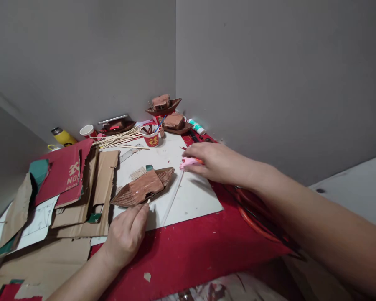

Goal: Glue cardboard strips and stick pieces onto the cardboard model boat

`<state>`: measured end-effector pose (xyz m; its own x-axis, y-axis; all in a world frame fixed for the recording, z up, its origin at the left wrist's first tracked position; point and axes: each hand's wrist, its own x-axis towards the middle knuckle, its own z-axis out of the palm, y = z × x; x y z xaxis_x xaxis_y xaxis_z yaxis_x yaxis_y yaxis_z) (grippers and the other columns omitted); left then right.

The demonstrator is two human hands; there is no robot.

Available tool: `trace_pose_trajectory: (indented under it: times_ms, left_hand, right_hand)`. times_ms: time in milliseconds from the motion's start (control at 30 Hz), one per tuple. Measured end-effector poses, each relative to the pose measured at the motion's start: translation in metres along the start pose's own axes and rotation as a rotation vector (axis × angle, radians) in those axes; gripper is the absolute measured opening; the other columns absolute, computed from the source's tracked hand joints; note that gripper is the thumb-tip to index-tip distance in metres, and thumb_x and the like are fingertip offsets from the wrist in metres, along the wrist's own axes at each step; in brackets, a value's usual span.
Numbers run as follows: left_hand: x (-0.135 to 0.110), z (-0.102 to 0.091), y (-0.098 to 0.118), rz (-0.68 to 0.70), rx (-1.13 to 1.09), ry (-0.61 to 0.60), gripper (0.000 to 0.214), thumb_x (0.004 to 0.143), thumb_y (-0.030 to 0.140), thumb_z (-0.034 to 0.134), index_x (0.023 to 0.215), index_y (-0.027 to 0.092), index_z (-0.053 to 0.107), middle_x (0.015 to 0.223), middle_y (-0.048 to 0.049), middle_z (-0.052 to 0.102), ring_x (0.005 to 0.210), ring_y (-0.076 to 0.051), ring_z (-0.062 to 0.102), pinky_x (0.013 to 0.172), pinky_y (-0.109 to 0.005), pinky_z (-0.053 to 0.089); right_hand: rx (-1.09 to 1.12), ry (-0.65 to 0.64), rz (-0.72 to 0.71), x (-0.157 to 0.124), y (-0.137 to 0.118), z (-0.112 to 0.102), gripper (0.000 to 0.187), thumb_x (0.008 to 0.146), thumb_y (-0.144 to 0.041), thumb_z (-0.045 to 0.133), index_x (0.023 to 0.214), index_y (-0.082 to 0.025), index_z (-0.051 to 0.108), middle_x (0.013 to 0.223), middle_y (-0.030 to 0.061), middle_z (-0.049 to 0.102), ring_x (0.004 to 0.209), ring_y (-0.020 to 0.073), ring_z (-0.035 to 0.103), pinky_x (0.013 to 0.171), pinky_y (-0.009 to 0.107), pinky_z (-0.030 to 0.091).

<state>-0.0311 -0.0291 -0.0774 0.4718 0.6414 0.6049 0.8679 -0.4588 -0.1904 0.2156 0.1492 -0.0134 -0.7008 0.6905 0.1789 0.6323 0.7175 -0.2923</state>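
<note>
A brown cardboard model boat (146, 186) with a painted roof sits on the white sheet (194, 200). My left hand (130, 228) is at its near side, fingers pinched on a small pale stick piece (148, 201). Whether that piece touches the hull, I cannot tell. My right hand (211, 161), right of the boat, is closed round a pink glue gun (189, 162), mostly hidden by the fingers. A long translucent glue stick (172, 198) slants from the gun toward the sheet's near edge. Short sticks (138, 173) and a green scrap (149, 167) lie behind the boat.
Torn cardboard (103, 184) piles up on the left. Behind are wooden sticks (122, 137), a red paint cup (150, 136), a ruler (130, 153) and other model boats (174, 122). An orange cable (253, 223) runs under my right forearm. Grey walls (269, 83) close the corner.
</note>
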Motion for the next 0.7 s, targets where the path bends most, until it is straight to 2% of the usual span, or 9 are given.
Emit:
trace_pose_trajectory:
  times_ms: [67, 133, 233, 333, 400, 500, 600, 700]
  left_hand:
    - [0.001, 0.0, -0.001, 0.019, 0.007, -0.011, 0.029, 0.087, 0.003, 0.057, 0.116, 0.009, 0.061, 0.093, -0.0129, 0.075, 0.08, -0.021, 0.071, 0.075, -0.03, 0.056]
    - [0.002, 0.0, -0.001, 0.039, 0.007, -0.023, 0.032, 0.087, 0.003, 0.057, 0.119, 0.007, 0.059, 0.093, -0.0133, 0.075, 0.08, -0.021, 0.071, 0.074, -0.031, 0.055]
    - [0.001, 0.0, -0.001, 0.052, 0.007, -0.05, 0.035, 0.087, 0.003, 0.056, 0.122, 0.005, 0.057, 0.095, -0.0147, 0.074, 0.081, -0.022, 0.07, 0.074, -0.032, 0.055]
    - [-0.001, 0.002, -0.003, 0.044, 0.0, -0.083, 0.035, 0.087, 0.003, 0.056, 0.122, 0.004, 0.057, 0.097, -0.0156, 0.074, 0.082, -0.023, 0.07, 0.074, -0.033, 0.055]
    - [-0.001, 0.003, -0.004, 0.031, 0.001, -0.085, 0.034, 0.087, 0.004, 0.057, 0.121, 0.005, 0.058, 0.096, -0.015, 0.075, 0.081, -0.022, 0.071, 0.074, -0.032, 0.055]
    - [0.002, 0.004, -0.005, -0.01, -0.02, -0.071, 0.034, 0.086, 0.004, 0.057, 0.12, 0.008, 0.058, 0.09, -0.0123, 0.075, 0.076, -0.02, 0.071, 0.073, -0.03, 0.055]
    - [0.004, 0.004, -0.005, -0.056, -0.081, -0.088, 0.03, 0.087, 0.004, 0.056, 0.117, 0.009, 0.059, 0.085, -0.0111, 0.074, 0.071, -0.019, 0.069, 0.07, -0.029, 0.055]
    - [0.003, 0.003, -0.005, -0.092, -0.117, -0.112, 0.028, 0.088, 0.005, 0.055, 0.116, 0.009, 0.059, 0.087, -0.0119, 0.073, 0.075, -0.019, 0.069, 0.072, -0.028, 0.055]
  right_hand:
    - [0.128, -0.003, -0.152, 0.001, -0.022, 0.002, 0.017, 0.089, -0.022, 0.058, 0.103, -0.017, 0.066, 0.099, 0.0092, 0.069, 0.09, 0.021, 0.061, 0.079, 0.031, 0.044]
    - [0.29, -0.051, -0.2, 0.004, -0.039, 0.009, 0.015, 0.087, -0.02, 0.06, 0.101, -0.016, 0.066, 0.094, 0.0069, 0.07, 0.086, 0.019, 0.062, 0.077, 0.029, 0.045]
    - [0.502, -0.109, -0.071, 0.01, -0.051, 0.024, 0.028, 0.085, -0.018, 0.061, 0.113, -0.016, 0.062, 0.09, 0.0047, 0.07, 0.078, 0.0167, 0.062, 0.069, 0.027, 0.045]
    - [0.706, -0.148, 0.038, 0.015, -0.052, 0.04, 0.041, 0.081, -0.015, 0.063, 0.122, -0.016, 0.06, 0.09, 0.0037, 0.069, 0.079, 0.0155, 0.062, 0.068, 0.025, 0.046]
    - [0.85, -0.172, 0.098, 0.017, -0.051, 0.047, 0.041, 0.08, -0.011, 0.062, 0.121, -0.015, 0.061, 0.083, 0.001, 0.067, 0.074, 0.013, 0.061, 0.066, 0.023, 0.046]
    - [1.018, -0.236, 0.176, 0.02, -0.051, 0.053, 0.041, 0.08, -0.005, 0.057, 0.12, -0.015, 0.062, 0.069, -0.0049, 0.058, 0.054, 0.0064, 0.051, 0.052, 0.017, 0.041]
    - [1.108, -0.301, 0.244, 0.021, -0.05, 0.055, 0.043, 0.082, -0.006, 0.055, 0.123, -0.016, 0.061, 0.065, -0.0078, 0.051, 0.041, 0.0028, 0.038, 0.038, 0.014, 0.035]
    - [1.154, -0.338, 0.269, 0.022, -0.048, 0.055, 0.044, 0.082, -0.007, 0.056, 0.125, -0.017, 0.06, 0.066, -0.0078, 0.051, 0.037, 0.0024, 0.038, 0.033, 0.014, 0.035]
